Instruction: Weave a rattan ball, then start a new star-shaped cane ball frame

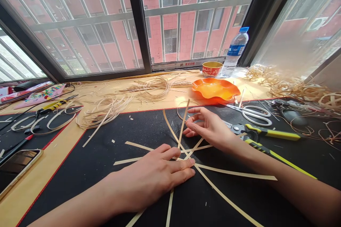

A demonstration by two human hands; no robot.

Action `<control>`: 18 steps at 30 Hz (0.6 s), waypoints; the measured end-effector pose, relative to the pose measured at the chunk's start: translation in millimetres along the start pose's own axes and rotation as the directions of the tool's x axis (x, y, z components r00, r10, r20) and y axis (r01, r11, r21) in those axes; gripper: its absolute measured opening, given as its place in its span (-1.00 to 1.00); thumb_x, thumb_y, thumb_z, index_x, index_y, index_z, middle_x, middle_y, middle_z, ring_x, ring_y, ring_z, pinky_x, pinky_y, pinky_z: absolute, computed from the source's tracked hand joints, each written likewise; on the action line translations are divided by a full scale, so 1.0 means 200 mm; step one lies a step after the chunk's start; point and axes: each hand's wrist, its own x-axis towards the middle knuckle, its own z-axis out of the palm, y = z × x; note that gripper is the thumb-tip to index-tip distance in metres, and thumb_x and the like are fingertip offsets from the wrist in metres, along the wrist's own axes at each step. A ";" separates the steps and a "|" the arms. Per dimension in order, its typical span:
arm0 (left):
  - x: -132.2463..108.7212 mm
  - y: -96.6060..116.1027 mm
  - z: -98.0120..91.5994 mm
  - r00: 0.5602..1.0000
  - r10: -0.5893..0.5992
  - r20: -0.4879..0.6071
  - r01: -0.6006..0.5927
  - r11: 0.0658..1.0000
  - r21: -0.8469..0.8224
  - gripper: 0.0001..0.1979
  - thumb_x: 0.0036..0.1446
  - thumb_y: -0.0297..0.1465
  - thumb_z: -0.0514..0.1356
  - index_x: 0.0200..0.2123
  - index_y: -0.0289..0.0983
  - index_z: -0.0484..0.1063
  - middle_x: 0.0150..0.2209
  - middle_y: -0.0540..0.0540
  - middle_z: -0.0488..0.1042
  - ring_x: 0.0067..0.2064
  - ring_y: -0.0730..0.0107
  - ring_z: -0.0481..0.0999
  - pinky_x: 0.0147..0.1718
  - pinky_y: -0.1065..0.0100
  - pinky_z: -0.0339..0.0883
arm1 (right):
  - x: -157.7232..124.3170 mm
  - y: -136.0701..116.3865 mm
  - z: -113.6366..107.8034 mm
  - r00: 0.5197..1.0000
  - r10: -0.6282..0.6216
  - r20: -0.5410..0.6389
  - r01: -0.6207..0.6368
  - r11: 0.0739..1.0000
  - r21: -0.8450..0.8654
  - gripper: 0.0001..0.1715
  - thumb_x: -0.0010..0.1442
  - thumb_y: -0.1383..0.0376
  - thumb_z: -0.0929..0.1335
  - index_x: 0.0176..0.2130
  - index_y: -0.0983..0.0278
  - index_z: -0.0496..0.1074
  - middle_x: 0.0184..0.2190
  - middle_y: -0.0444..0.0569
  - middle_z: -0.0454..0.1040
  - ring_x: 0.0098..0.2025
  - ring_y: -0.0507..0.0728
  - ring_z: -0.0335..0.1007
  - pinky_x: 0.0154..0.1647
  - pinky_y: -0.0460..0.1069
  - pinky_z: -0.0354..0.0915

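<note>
Several pale, flat bamboo-like strips (226, 173) cross in a star on a black mat (218, 205). My left hand (157, 173) lies flat over their crossing, fingers stretched out and pressing down, hiding part of it. Just beyond, my right hand (207, 127) hovers with curved, parted fingers. Its fingertips are beside a strip (183, 124) that rises from the crossing and leans slightly right; whether they touch it I cannot tell. Other strip ends fan out past both hands, some passing under my right forearm.
Right of my hands lie yellow-handled pliers (274, 133) and white-handled scissors (257, 115). Behind are an orange wavy dish (215, 90), a red tin (211, 69) and a water bottle (234, 53). Coiled strips (103, 111) lie at the back left, a phone (18, 170) at the left edge.
</note>
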 end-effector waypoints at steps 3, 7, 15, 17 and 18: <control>0.00 -0.02 0.00 1.000 -0.012 -0.008 0.012 0.998 -0.061 -0.53 0.20 -0.61 -0.02 0.15 -0.19 0.23 0.22 -0.06 0.27 0.29 -0.02 0.06 0.19 -0.05 0.03 | -0.01 -0.03 -0.02 0.984 -0.164 -0.063 0.152 0.974 -0.166 -0.67 0.13 0.17 0.35 -0.15 0.28 0.27 -0.33 -0.07 0.40 -0.44 0.07 0.51 -0.40 -0.02 0.47; 0.00 -0.03 -0.01 0.999 -0.036 0.018 0.038 0.992 -0.124 -0.54 0.23 -0.60 -0.04 0.15 -0.16 0.24 0.23 -0.05 0.26 0.33 -0.11 -0.08 0.20 -0.22 -0.08 | -0.03 -0.08 -0.03 0.937 -0.341 0.083 0.348 0.874 -0.339 -0.84 0.16 0.25 0.31 -0.30 0.30 0.42 -0.36 -0.03 0.49 -0.39 0.04 0.45 -0.40 -0.09 0.40; 0.00 -0.02 -0.01 0.996 -0.055 0.066 0.064 0.988 -0.141 -0.49 0.22 -0.60 -0.03 0.19 -0.12 0.18 0.26 -0.03 0.20 0.34 -0.16 -0.18 0.14 -0.39 -0.14 | -0.02 0.00 -0.05 0.853 -0.303 0.425 0.510 0.656 -0.556 -0.70 0.14 0.44 0.28 -0.12 0.29 0.46 -0.24 -0.02 0.53 -0.31 0.04 0.45 -0.29 -0.08 0.37; 0.00 -0.02 -0.01 0.997 -0.054 0.056 0.061 0.989 -0.136 -0.49 0.21 -0.61 -0.03 0.19 -0.12 0.18 0.25 -0.06 0.22 0.34 -0.14 -0.14 0.13 -0.41 -0.13 | -0.01 0.01 -0.05 0.808 -0.344 0.477 0.583 0.576 -0.572 -0.70 0.17 0.44 0.26 -0.12 0.28 0.47 -0.14 0.03 0.49 -0.22 0.08 0.45 -0.21 -0.03 0.38; 0.00 -0.02 -0.01 0.997 -0.051 0.050 0.058 0.989 -0.134 -0.49 0.21 -0.61 -0.03 0.19 -0.13 0.19 0.24 -0.08 0.23 0.34 -0.13 -0.12 0.12 -0.41 -0.12 | -0.01 0.01 -0.05 0.787 -0.363 0.499 0.615 0.537 -0.578 -0.69 0.18 0.44 0.25 -0.12 0.28 0.47 -0.09 0.05 0.47 -0.16 0.11 0.45 -0.16 0.00 0.38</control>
